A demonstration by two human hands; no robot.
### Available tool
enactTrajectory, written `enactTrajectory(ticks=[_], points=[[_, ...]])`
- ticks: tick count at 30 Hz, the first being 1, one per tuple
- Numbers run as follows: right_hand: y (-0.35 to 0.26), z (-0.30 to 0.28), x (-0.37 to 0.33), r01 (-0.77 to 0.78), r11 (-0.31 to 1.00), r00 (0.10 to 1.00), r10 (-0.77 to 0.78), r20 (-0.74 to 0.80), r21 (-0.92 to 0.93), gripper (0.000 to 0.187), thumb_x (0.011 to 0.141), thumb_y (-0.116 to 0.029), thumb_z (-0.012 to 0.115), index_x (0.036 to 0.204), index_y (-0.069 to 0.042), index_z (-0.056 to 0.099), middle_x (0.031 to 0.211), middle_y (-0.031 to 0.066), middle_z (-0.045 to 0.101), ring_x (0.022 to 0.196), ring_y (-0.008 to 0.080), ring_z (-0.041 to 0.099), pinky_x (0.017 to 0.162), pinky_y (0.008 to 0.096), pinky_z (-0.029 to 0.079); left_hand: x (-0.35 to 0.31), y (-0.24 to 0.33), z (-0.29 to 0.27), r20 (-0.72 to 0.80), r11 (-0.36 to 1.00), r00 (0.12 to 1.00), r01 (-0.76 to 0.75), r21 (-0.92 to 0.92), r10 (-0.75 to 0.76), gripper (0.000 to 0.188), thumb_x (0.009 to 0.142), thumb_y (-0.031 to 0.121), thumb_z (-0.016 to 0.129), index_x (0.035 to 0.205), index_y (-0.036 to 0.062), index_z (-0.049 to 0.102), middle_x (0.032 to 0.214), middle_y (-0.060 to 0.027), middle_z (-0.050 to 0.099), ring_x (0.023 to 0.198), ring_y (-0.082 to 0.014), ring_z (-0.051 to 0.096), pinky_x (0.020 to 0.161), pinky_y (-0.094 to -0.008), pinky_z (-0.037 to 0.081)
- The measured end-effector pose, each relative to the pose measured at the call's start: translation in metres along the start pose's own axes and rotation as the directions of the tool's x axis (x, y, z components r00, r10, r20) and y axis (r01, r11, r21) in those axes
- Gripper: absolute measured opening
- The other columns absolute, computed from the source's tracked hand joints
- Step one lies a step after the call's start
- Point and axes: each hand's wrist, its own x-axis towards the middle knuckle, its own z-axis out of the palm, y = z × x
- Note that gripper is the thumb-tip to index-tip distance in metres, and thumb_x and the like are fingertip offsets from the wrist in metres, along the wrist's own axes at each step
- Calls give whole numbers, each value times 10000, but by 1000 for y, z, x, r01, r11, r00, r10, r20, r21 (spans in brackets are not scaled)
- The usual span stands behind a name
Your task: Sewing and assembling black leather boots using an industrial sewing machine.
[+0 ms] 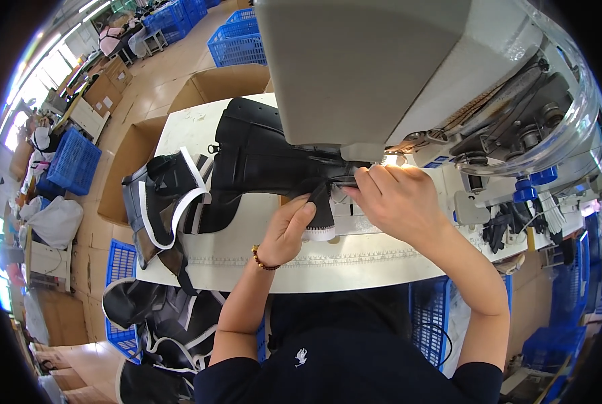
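A black boot upper [254,151] lies on its side across the white sewing table [260,269], its right end under the head of a sewing machine [355,67]. My left hand [287,230] is closed on a dark flap of the upper with a white lower edge [320,233], thumb on top. Bent fingers of my right hand [398,202] pinch the upper's edge close to the lit stitching area. The needle is hidden behind the machine head and my right hand. Left of the boot upper, more black pieces with white trim [170,195] lie at the table's edge.
A blue crate [120,259] heaped with black white-edged pieces [173,323] stands below the table's left end. Another blue crate [429,316] is under the right side. Cardboard boxes [139,145] flank the far left edge. Black gloves [496,232] hang at the right.
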Motion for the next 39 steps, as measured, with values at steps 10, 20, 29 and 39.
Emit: enactTrajectory(ticks=[10,20,29,39], points=[[-6,2,5,-7,999,995,4,96,32,216,689,-250,654,633,-95,514,565,-19,434,499,104,487,450,224,378,0,3,6,-27,999,1000,7,-47,-9,287,929,175,366,995,-52,529,742,22,483,641,-32,378,568,-183,336],[-2,-5,-1,2,1000,998,-4,57,28,252,708,-258,633,586,-88,494,530,-16,382,456,93,452,391,228,357,-9,-6,-2,12,963,998,56,-262,-55,348,906,222,383,1036,-67,527,913,-48,555,784,-89,496,670,-224,387],[-9,-5,5,-59,997,985,49,165,55,230,686,-275,661,665,-85,534,576,-17,445,492,98,491,435,221,371,-9,-2,-2,28,981,1000,15,-194,-10,377,931,227,351,1077,-82,511,894,-54,566,804,-85,491,715,-222,397],[-12,-3,12,15,998,991,-22,135,55,202,694,-210,635,589,-62,548,527,6,445,495,107,520,431,226,421,-9,-1,0,5,988,1000,4,-152,-3,361,929,224,359,1047,-79,516,873,-51,565,790,-84,486,713,-226,397]])
